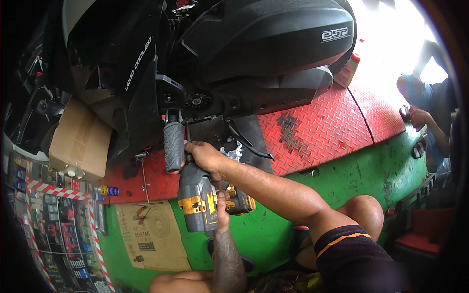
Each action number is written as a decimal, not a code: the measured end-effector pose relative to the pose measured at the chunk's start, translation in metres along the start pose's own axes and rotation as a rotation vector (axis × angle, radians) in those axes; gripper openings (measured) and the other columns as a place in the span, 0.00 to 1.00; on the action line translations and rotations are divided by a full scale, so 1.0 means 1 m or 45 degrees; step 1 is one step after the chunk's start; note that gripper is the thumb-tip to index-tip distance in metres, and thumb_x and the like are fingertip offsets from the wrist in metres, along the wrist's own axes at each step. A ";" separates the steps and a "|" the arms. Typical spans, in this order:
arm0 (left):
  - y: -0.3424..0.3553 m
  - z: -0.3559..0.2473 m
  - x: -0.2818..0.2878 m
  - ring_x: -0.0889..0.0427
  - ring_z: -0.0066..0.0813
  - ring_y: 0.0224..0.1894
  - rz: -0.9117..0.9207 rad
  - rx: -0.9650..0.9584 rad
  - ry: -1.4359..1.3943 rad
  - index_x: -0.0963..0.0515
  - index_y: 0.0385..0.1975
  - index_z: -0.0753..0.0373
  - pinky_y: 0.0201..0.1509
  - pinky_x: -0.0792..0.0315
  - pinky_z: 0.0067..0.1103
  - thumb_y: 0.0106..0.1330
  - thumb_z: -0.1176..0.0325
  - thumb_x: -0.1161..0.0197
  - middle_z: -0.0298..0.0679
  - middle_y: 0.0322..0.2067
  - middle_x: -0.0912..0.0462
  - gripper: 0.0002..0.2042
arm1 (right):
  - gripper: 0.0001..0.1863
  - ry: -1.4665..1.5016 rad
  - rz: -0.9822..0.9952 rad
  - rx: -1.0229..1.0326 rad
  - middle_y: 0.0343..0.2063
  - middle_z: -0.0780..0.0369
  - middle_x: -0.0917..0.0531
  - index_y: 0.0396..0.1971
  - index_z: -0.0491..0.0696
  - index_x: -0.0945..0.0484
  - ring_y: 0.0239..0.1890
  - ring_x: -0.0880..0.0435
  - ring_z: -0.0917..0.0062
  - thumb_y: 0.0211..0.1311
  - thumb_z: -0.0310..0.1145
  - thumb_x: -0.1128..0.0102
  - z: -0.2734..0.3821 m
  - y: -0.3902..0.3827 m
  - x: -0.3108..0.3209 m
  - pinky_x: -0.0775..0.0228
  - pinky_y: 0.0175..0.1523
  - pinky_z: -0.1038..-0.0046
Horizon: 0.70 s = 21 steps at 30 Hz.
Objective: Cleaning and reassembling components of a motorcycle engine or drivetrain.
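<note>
Left fingers wrap the power driver's mostly hidden grip, right fingers its half-covered nose, long axis aimed away toward the scooter.

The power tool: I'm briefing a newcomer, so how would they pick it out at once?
A dark motorbike fills the picture's top; from its lower edge juts a ribbed grey footrest. Just below that, in the left hand, is the chunky grey power tool. Its bold yellow band and panel set it apart from the plain footrest.
</note>
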State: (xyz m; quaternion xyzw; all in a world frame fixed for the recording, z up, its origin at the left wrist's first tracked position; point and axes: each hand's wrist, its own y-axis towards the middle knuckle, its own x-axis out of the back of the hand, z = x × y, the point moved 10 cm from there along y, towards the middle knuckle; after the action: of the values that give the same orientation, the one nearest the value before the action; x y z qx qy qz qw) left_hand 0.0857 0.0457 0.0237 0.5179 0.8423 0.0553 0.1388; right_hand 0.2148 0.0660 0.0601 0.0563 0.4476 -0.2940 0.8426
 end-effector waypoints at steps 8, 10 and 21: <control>0.006 0.009 0.002 0.30 0.24 0.36 0.063 0.035 -0.097 0.31 0.45 0.65 0.43 0.32 0.25 0.73 0.71 0.48 0.35 0.35 0.27 0.07 | 0.17 -0.039 -0.107 0.028 0.24 0.61 0.21 0.41 0.46 0.35 0.27 0.14 0.69 0.79 0.46 0.62 0.009 -0.004 0.000 0.21 0.28 0.69; 0.006 0.010 0.001 0.30 0.24 0.35 0.084 0.025 -0.180 0.31 0.47 0.65 0.41 0.31 0.26 0.72 0.73 0.48 0.35 0.40 0.28 0.07 | 0.17 -0.028 -0.129 0.026 0.23 0.61 0.22 0.43 0.46 0.35 0.26 0.15 0.70 0.79 0.46 0.61 0.008 -0.005 0.004 0.22 0.28 0.69; 0.013 0.012 -0.003 0.31 0.23 0.36 0.041 0.058 -0.109 0.30 0.46 0.65 0.43 0.31 0.25 0.72 0.72 0.48 0.34 0.37 0.29 0.07 | 0.17 0.048 -0.093 0.002 0.23 0.64 0.24 0.47 0.47 0.34 0.25 0.15 0.71 0.78 0.47 0.61 0.011 0.003 0.006 0.23 0.25 0.69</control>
State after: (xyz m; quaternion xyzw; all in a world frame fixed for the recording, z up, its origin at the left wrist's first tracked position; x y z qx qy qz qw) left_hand 0.1013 0.0484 0.0158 0.5361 0.8283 0.0159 0.1619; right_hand 0.2269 0.0621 0.0612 0.0462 0.4651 -0.3238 0.8226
